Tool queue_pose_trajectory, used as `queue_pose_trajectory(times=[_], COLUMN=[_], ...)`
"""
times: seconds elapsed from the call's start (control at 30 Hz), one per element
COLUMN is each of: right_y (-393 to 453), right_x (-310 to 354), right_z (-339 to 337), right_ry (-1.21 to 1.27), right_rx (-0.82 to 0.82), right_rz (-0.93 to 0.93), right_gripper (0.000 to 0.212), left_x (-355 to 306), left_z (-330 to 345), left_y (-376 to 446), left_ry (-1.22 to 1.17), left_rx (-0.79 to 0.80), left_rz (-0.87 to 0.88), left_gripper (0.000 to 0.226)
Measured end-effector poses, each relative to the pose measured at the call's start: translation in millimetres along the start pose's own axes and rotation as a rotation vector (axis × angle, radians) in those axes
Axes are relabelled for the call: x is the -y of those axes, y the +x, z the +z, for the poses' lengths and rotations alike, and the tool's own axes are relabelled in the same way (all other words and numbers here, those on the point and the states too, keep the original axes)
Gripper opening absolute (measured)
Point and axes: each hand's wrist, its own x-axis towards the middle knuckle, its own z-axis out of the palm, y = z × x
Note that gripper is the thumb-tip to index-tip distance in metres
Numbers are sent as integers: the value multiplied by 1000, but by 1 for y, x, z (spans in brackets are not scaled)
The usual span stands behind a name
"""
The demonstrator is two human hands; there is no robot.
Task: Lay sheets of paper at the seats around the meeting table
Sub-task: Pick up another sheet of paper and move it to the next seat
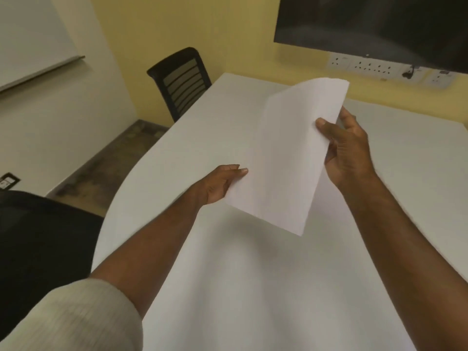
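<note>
A thin stack of white paper sheets (286, 158) hangs in the air above the white meeting table (228, 274). My left hand (220, 184) pinches the stack's lower left edge between thumb and fingers. My right hand (344, 150) grips the right edge, thumb on top and fingers behind. The stack is tilted, its upper right corner raised and slightly curled. I cannot tell how many sheets it holds.
A black mesh-backed chair (181, 81) stands at the table's far left edge. Another dark chair back (43, 247) is close at the near left. A dark wall screen (374, 26) and a row of sockets (372, 65) are on the yellow wall behind the table.
</note>
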Motion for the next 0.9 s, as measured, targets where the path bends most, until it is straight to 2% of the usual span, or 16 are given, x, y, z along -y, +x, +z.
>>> queue_pose_trajectory(times=[0.07,0.2,0.3,0.47,0.53,0.6,0.63,0.73,0.83,0.9], right_y=[-14,-39,-59,-102,-118,-132,-139,-153,-162,-164], right_x=[-14,-57,-99,-181,-211,-237,-248,-277,-295,-304], right_z=[1,5,10,20,23,24,25,26,28,29], right_ry=[-55,-165,-261,-416,-469,-500,-510,-523,-537,-545], right_rx=[-57,-184,-243,-256,-267,-287,-300,-343,-349,-343], right_rz=[60,180,293,490,539,580,601,653,688,701], right_gripper=[53,10,11,18,20,23,23,22,21,21], left_x=[-3,-6,-1,25,44,59,68,103,146,169], left_z=[-28,-90,-133,-186,-200,-207,-208,-208,-198,-193], left_y=[-15,-39,-48,-51,-53,-56,-58,-68,-82,-88], left_ry=[154,431,652,1061,1201,1370,1476,1734,1737,1737], left_rx=[-31,-142,-197,-250,-302,-332,-338,-454,-552,-553], left_rz=[-28,-63,-107,-126,-138,-150,-126,113,325,284], left_gripper=[38,42,39,65,58,34,29,44,62,71])
